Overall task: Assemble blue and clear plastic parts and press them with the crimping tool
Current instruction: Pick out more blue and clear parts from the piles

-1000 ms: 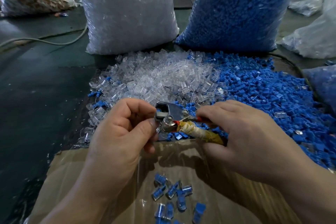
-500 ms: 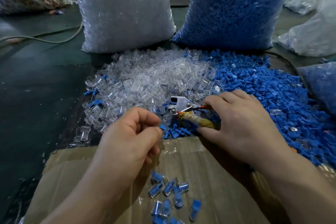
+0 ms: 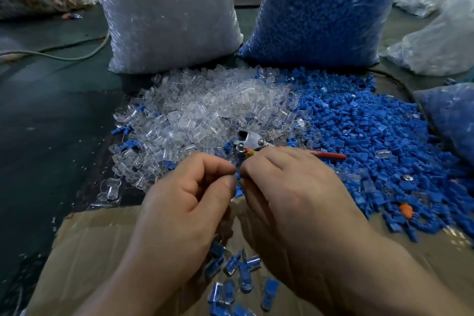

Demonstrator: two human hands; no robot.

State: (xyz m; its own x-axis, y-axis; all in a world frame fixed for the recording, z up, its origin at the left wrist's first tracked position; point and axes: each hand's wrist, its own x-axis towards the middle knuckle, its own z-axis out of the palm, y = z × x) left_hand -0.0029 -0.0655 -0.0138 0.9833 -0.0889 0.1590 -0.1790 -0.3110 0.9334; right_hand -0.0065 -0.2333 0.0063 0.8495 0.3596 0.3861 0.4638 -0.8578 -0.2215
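My left hand and my right hand meet fingertip to fingertip over the near edge of the piles. A small blue part shows between them, pinched by curled fingers of both hands; any clear part there is hidden. The crimping tool lies on the pile just beyond my fingers. Its metal head is up, its red handle lies on the blue parts, and its yellow-wrapped handle runs under my right hand. The clear parts pile is ahead on the left, the blue parts pile on the right.
A cardboard box below my hands holds several assembled blue-and-clear pieces. A sack of clear parts and a sack of blue parts stand behind the piles. A cable crosses the dark floor at left.
My left hand left the tool's head and came back over the box edge. My right hand slid toward it and met it, and the tool now lies on the pile with its handles spread.
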